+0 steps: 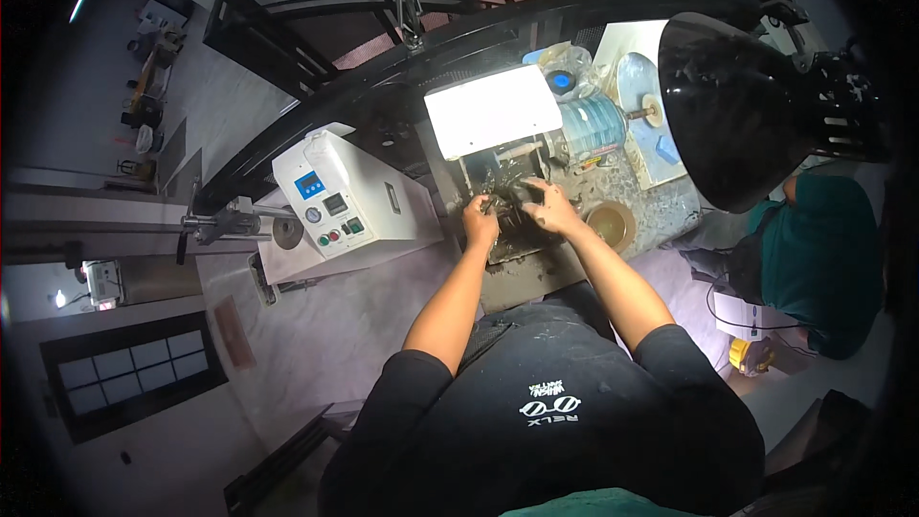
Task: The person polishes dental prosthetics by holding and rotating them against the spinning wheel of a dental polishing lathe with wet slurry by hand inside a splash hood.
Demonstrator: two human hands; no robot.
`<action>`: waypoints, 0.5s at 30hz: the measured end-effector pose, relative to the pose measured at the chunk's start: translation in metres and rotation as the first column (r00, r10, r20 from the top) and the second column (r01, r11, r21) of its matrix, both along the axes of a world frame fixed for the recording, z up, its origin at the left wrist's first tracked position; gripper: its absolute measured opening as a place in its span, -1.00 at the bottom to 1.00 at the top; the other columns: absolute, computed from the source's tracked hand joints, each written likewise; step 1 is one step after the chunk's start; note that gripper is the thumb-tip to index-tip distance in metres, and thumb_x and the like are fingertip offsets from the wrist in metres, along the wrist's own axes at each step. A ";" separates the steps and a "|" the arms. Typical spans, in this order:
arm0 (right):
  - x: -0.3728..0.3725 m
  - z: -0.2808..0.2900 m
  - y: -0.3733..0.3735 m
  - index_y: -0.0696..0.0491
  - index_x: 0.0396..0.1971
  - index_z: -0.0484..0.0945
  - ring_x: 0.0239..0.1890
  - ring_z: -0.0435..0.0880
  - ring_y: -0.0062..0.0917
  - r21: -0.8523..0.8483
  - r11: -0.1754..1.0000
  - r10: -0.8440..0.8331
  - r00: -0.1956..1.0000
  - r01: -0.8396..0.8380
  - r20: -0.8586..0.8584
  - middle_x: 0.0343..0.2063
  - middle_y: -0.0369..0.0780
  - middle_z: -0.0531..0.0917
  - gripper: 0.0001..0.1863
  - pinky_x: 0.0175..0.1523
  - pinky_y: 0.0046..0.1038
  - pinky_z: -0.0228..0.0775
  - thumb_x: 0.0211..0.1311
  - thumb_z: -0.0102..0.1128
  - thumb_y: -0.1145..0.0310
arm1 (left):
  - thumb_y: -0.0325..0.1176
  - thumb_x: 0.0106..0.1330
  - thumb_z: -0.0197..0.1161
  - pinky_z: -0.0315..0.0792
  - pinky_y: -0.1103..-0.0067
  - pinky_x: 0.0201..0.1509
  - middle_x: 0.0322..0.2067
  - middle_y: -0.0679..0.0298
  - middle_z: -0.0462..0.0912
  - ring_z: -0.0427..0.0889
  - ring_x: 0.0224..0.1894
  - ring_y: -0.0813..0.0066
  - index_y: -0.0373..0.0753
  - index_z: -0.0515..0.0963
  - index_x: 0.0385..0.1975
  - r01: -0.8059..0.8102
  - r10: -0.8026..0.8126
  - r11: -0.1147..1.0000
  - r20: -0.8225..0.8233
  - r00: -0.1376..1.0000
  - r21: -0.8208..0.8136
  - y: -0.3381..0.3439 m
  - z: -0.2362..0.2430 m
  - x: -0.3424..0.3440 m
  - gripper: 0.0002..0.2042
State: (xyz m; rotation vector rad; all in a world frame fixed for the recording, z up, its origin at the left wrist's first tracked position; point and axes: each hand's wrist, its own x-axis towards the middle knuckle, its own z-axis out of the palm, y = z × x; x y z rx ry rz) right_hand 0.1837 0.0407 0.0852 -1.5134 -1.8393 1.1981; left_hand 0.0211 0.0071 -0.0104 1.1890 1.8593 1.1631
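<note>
Both my hands are over a dark, wet, mud-splashed work basin [526, 241] beneath a bright white panel [493, 112]. My left hand [480, 221] is closed at the basin's left side, its fingers bent around something small and dark that I cannot make out. Just right of it, my right hand [552, 210] has its fingers spread, reaching left over the dark middle of the basin. Nothing shows in its grasp. A pale roller-like bar [520, 151] lies below the panel, beyond my hands. Grime and shadow hide details between the hands.
At the right stand a round tan bowl [613, 224], a clear blue-tinted water bottle [592, 124] and a tray [661, 168]. A large black lamp [723, 115] overhangs them. A white control-panel machine [354, 196] is at the left; a person in green [823, 258] at the right.
</note>
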 end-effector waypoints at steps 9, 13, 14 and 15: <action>-0.011 -0.044 0.017 0.18 -0.25 0.53 -0.14 0.51 -0.14 -0.037 0.997 -0.071 0.997 0.069 -0.041 -0.27 0.08 0.54 -0.62 -0.02 -0.37 0.33 -0.21 0.14 0.45 | -0.71 -0.09 0.00 0.17 0.65 -0.67 -0.66 0.41 0.39 0.30 -0.70 0.65 -0.28 0.46 -0.48 -0.287 0.323 0.945 0.569 0.756 -0.154 0.028 -0.015 0.015 -0.79; -0.026 -0.054 0.039 0.11 -0.26 0.56 -0.19 0.53 -0.15 0.004 0.996 -0.093 0.995 0.093 0.021 -0.33 0.06 0.56 -0.64 -0.03 -0.38 0.34 -0.21 0.13 0.44 | -0.70 -0.11 0.00 0.17 0.68 -0.67 -0.67 0.39 0.39 0.30 -0.70 0.66 -0.27 0.46 -0.46 -0.394 0.443 0.888 0.672 0.593 -0.237 0.043 -0.022 0.009 -0.77; -0.033 -0.054 0.042 0.11 -0.26 0.56 -0.19 0.53 -0.15 0.004 0.996 -0.085 0.996 0.085 0.014 -0.33 0.06 0.56 -0.64 -0.03 -0.38 0.34 -0.21 0.13 0.44 | -0.68 -0.10 0.01 0.19 0.68 -0.66 -0.67 0.38 0.40 0.32 -0.70 0.65 -0.27 0.46 -0.44 -0.430 0.475 0.866 0.686 0.552 -0.254 0.046 -0.025 0.004 -0.78; -0.036 -0.056 0.046 0.12 -0.28 0.56 -0.19 0.52 -0.15 -0.037 0.994 -0.102 0.993 0.104 0.053 -0.32 0.07 0.55 -0.65 -0.03 -0.38 0.33 -0.21 0.12 0.42 | -0.68 -0.10 0.01 0.19 0.68 -0.66 -0.67 0.38 0.40 0.32 -0.70 0.65 -0.27 0.46 -0.44 -0.431 0.477 0.865 0.684 0.552 -0.255 0.051 -0.023 0.006 -0.78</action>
